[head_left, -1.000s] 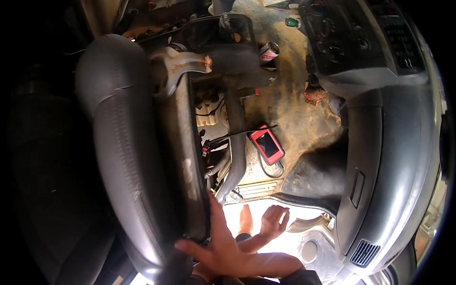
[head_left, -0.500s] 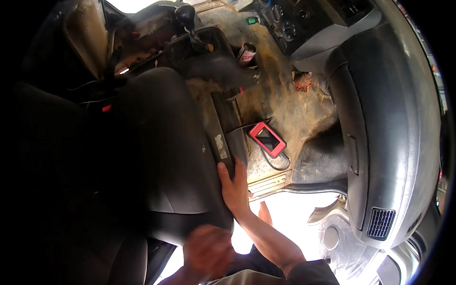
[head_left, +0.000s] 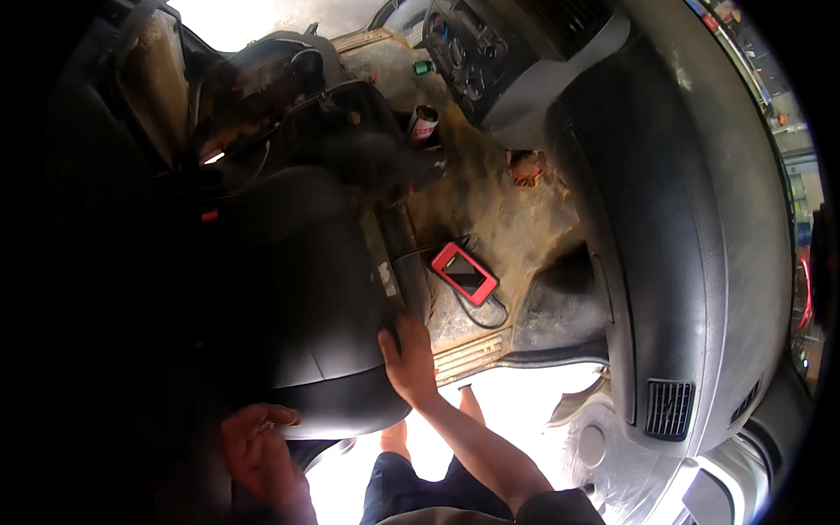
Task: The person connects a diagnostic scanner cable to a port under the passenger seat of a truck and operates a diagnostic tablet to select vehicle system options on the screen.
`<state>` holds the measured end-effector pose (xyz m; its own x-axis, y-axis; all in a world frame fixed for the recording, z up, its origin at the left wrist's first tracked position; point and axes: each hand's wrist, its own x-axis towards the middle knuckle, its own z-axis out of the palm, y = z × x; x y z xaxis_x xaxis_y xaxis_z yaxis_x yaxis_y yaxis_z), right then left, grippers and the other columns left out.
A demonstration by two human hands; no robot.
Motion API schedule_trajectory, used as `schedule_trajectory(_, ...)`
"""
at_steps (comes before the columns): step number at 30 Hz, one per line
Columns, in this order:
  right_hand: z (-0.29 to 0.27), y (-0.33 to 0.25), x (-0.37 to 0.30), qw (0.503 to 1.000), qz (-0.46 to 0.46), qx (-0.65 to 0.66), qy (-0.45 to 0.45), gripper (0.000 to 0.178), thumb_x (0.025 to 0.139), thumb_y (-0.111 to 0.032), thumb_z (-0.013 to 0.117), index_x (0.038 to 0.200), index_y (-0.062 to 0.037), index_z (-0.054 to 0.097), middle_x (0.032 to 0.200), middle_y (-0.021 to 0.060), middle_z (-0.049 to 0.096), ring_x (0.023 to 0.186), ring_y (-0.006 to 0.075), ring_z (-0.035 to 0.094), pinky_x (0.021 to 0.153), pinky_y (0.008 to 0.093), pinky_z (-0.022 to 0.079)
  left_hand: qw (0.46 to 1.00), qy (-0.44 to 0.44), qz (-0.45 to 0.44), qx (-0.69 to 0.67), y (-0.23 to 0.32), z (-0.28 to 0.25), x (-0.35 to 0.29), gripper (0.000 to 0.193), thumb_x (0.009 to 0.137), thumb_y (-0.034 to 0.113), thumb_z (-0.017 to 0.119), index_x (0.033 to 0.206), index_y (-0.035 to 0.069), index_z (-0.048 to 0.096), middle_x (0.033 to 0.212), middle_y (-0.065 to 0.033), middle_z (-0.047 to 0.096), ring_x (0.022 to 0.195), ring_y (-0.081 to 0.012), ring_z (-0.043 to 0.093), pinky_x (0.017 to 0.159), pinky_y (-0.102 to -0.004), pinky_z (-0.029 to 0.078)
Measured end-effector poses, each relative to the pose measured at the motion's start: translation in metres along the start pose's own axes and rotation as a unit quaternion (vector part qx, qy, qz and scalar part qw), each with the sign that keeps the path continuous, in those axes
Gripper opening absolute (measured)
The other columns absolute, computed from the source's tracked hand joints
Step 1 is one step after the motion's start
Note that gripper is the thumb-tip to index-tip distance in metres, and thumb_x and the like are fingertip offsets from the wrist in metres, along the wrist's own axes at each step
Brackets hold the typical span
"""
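A black car seat cushion (head_left: 306, 289) fills the middle of the view. My right hand (head_left: 409, 363) rests against its front edge, thumb apart from the fingers, whose tips fade into the dark trim. Close to the cushion's near side edge is my left hand (head_left: 262, 451), fingers loosely bent and apart, with nothing visible in it. It is partly in shadow, and I cannot tell whether it touches the seat. On the worn floor beyond my right hand lies a red handheld device (head_left: 465, 274) with a dark screen and a black cable (head_left: 488, 324).
The dashboard (head_left: 674, 219) with an air vent (head_left: 670, 409) runs down the right. A red-and-white can-like container (head_left: 423, 125) stands by the centre console, and a small green object (head_left: 423, 67) lies farther off. A ribbed sill (head_left: 472, 354) borders the bright door opening.
My left hand has moved left, from near my body to the seat's near side. My right hand stays at the seat's front edge. The whole view has shifted, moving the scene leftward.
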<state>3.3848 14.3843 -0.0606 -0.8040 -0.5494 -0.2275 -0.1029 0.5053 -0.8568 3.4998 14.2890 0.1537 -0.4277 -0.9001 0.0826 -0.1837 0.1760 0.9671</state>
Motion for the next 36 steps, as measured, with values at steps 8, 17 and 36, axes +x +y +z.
schedule_trajectory(8,-0.019,0.019,-0.034,0.995,0.042,0.078,0.056,0.035,0.098,-0.019,0.060,0.128,-0.0002,0.057,0.127,0.0208,0.059,0.119,0.0374,0.056,0.101,0.0425,0.044,0.936,-0.282,-0.057,0.201,-0.067,0.008,-0.029,0.036,0.088,0.020,0.068,0.118,0.002,0.060,0.117,-0.0191,0.060,0.112,-0.0316,0.058,0.098,-0.0417,0.046)
schedule_trajectory(17,-0.047,-0.059,0.109,0.964,-0.008,0.257,0.069,0.025,0.104,-0.021,0.053,0.110,0.0024,0.060,0.094,0.0080,0.062,0.086,0.0123,0.057,0.078,0.0294,0.046,0.878,0.110,-0.198,0.421,-0.208,0.079,0.020,0.062,0.093,0.035,0.063,0.144,0.006,0.042,0.155,-0.0263,0.032,0.145,-0.0436,0.026,0.118,-0.0545,0.022)
schedule_trajectory(36,-0.035,-0.278,0.575,0.905,0.015,-0.172,0.390,0.042,0.089,-0.038,0.070,0.113,-0.0056,0.057,0.116,0.0148,0.062,0.104,0.0340,0.064,0.083,0.0457,0.056,0.844,0.167,-0.066,0.505,-0.183,0.134,0.075,0.063,0.088,0.037,0.056,0.134,-0.005,0.045,0.147,-0.0253,0.042,0.142,-0.0410,0.034,0.119,-0.0595,0.018)
